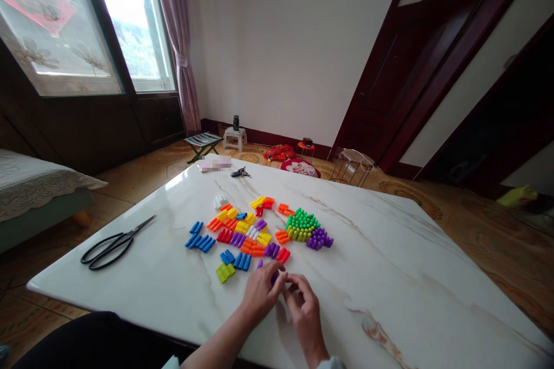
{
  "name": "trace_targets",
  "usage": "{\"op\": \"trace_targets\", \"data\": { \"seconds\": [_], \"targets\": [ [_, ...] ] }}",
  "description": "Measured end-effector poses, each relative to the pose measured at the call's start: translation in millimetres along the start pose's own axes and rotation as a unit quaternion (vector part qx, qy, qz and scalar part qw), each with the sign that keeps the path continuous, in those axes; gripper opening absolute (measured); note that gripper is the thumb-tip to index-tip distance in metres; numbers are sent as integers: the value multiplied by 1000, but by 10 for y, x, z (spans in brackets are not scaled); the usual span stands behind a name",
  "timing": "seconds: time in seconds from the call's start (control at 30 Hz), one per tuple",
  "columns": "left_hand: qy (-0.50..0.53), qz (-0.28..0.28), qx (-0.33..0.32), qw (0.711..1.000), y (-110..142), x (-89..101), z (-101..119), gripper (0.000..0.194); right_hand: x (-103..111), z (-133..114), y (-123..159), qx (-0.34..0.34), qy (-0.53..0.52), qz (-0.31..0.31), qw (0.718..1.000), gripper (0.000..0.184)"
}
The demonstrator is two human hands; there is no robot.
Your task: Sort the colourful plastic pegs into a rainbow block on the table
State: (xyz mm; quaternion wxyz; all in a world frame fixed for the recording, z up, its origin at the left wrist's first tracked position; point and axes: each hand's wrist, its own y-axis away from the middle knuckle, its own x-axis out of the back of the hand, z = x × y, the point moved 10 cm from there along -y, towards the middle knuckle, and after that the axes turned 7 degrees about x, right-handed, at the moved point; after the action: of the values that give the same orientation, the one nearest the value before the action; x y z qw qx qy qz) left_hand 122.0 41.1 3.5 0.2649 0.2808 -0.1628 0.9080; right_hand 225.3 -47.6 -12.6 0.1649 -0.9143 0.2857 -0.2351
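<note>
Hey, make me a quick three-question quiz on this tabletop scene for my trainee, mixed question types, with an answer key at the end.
1. Multiple choice: which colour of cluster sits right beside the green cluster, on its near right side? A) white B) purple C) blue
2. True or false: the left hand and right hand are close together, on the near side of the table.
3. Fill in the blank: the black-handled scissors lie on the person's ___ side of the coloured pieces.

Key: 1. B; 2. true; 3. left.
</note>
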Motion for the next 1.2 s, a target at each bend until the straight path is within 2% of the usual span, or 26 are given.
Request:
{"op": "trace_targets", "data": {
  "seconds": [0.1, 0.17, 0.3, 0.47, 0.6, 0.77, 0.93, 1.2],
  "targets": [
    [1, -6, 3, 1000, 20, 4, -9, 31, -131, -92, 158, 19, 17, -21, 999, 47],
    [-9, -21, -12, 1000, 36, -21, 27, 33, -161, -89, 177, 25, 48, -24, 998, 52],
    [-24, -49, -40, 998, 56, -65, 100, 34, -183, -100, 117, 25, 73, -38, 996, 45],
    [-13, -48, -42, 998, 55, -61, 83, 32, -168, -134, 84, -5, -15, -31, 999, 23],
    [-3, -40, -31, 999, 58, -46, 44, 31, -169, -78, 92, -28, -52, -31, 998, 26],
    [4, -36, -36, 999, 61, -47, 57, 33, -177, -126, 89, 22, 14, -44, 999, 29],
    [7, -41, -36, 998, 53, -76, 41, 31, -214, -109, 105, 16, 26, -61, 998, 25],
    [-2, -40, -33, 999, 46, -34, 77, 28, -219, -93, 116, -25, -83, -52, 995, 19]
  ]
}}
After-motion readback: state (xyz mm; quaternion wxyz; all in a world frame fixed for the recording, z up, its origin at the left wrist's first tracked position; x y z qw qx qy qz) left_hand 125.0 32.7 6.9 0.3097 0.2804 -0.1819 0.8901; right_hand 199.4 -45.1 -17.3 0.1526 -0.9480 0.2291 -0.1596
